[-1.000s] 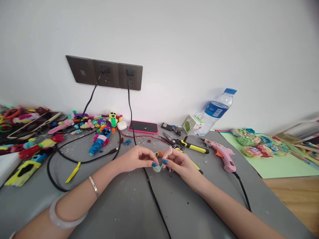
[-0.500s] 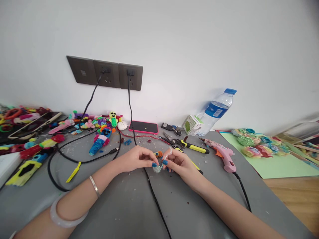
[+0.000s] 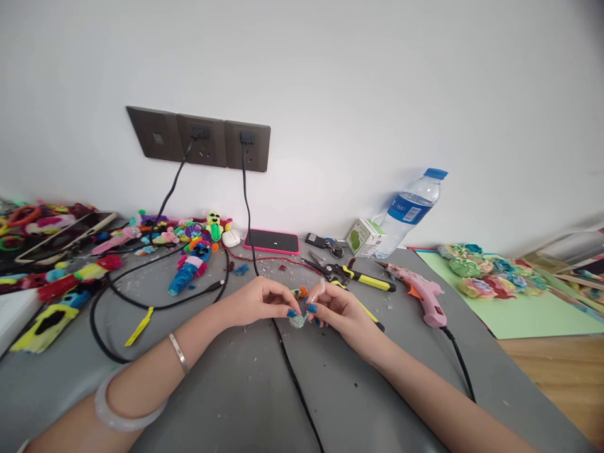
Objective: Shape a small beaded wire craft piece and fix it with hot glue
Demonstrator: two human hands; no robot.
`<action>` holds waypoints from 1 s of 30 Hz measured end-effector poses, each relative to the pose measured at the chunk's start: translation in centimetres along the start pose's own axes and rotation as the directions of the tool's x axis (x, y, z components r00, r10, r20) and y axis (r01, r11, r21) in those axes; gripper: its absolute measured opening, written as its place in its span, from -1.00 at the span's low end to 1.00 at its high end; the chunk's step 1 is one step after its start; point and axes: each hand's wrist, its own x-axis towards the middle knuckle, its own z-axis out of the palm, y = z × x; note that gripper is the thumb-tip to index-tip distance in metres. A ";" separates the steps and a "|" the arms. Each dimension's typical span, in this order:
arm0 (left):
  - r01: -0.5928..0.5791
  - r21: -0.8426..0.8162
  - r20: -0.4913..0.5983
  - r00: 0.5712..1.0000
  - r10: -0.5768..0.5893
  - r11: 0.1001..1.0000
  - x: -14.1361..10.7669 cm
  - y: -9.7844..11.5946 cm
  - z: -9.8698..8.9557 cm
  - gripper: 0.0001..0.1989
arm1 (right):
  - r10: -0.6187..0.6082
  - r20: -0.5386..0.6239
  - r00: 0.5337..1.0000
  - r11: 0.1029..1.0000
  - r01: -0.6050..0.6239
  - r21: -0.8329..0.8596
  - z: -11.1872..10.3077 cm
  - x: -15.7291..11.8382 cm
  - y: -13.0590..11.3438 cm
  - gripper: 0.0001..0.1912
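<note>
Just above the table, both hands meet at a coiled silvery-green tinsel pipe cleaner (image 3: 297,321). My left hand (image 3: 258,300) pinches the coil's upper edge between thumb and index finger. On the other side, my right hand (image 3: 343,314) is closed on the pipe cleaner's free length, part of which rises over the index finger. Fingers hide some of the strand. Behind the hands lies a small orange piece (image 3: 301,292), partly covered. Yellow-and-black pliers (image 3: 368,279) rest beyond my right hand.
A pink glue gun (image 3: 427,296) lies at right, its cord trailing forward. Black cables (image 3: 290,365) cross the table, one passing beneath my left hand. A phone (image 3: 272,241), a water bottle (image 3: 408,211) and a small box (image 3: 364,238) stand or lie near the wall. Fuzzy figures (image 3: 193,267) crowd the left.
</note>
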 end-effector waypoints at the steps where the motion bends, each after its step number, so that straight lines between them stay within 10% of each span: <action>1: 0.002 0.002 0.000 1.000 -0.002 1.000 0.0 0.0 0.0 -0.80 | 0.000 0.001 1.000 1.000 0.000 0.002 0.0 0.0 0.0 -0.68; 30: -0.006 0.005 0.005 1.000 0.006 1.000 0.1 0.1 0.0 -0.75 | 0.022 -0.002 1.000 1.000 -0.022 -0.015 0.0 0.1 0.0 -0.66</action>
